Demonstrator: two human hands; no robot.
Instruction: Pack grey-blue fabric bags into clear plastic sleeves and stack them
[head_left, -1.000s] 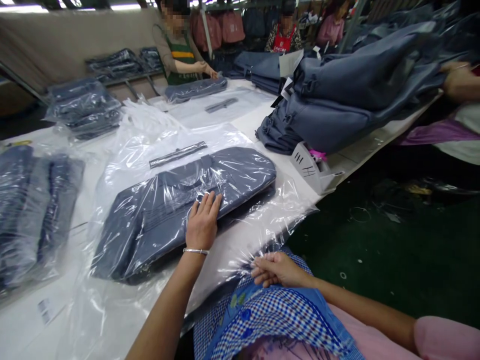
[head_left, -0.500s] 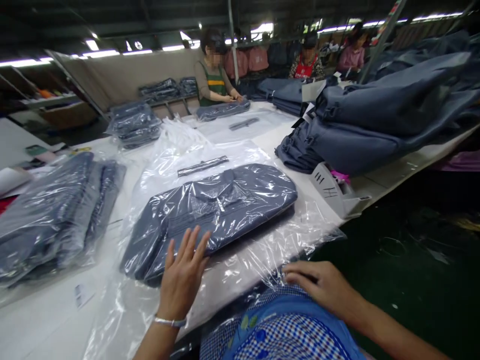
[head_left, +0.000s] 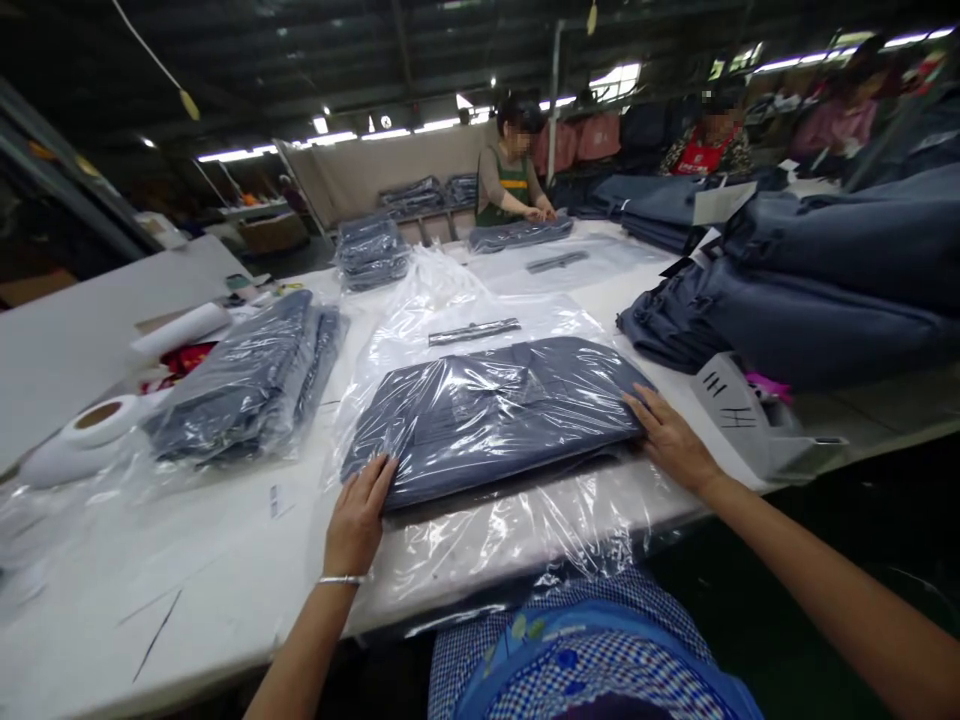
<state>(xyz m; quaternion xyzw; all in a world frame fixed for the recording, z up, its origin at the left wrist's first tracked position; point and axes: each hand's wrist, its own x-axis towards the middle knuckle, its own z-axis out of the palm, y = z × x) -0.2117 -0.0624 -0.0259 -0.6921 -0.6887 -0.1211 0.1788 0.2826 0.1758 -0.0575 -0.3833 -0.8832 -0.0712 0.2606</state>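
In the head view a dark blue bag point(head_left: 517, 415) lies flat inside a clear plastic sleeve on the white table. My left hand point(head_left: 360, 505), with a silver bangle at the wrist, grips its near left corner, fingers together over the edge. At the opposite end, my right hand point(head_left: 667, 430) has its fingers curled over the right edge, gripping it too. Both thumbs are mostly hidden. Loose clear plastic point(head_left: 525, 540) spreads from the bag over the table's front edge towards my apron. Behind the bag lies a dark printed strip point(head_left: 474, 332) on the plastic.
Plastic-wrapped bags point(head_left: 247, 375) are stacked on the left, beside white rolls point(head_left: 101, 420). Unwrapped blue bags point(head_left: 795, 300) pile up on the right, near a marked white container point(head_left: 739, 410). Across the table a co-worker point(head_left: 510, 180) handles another bag.
My left hand went from lying spread on the bag to its left corner. My right hand moved from near my apron to the bag's right end. The camera view turned left.
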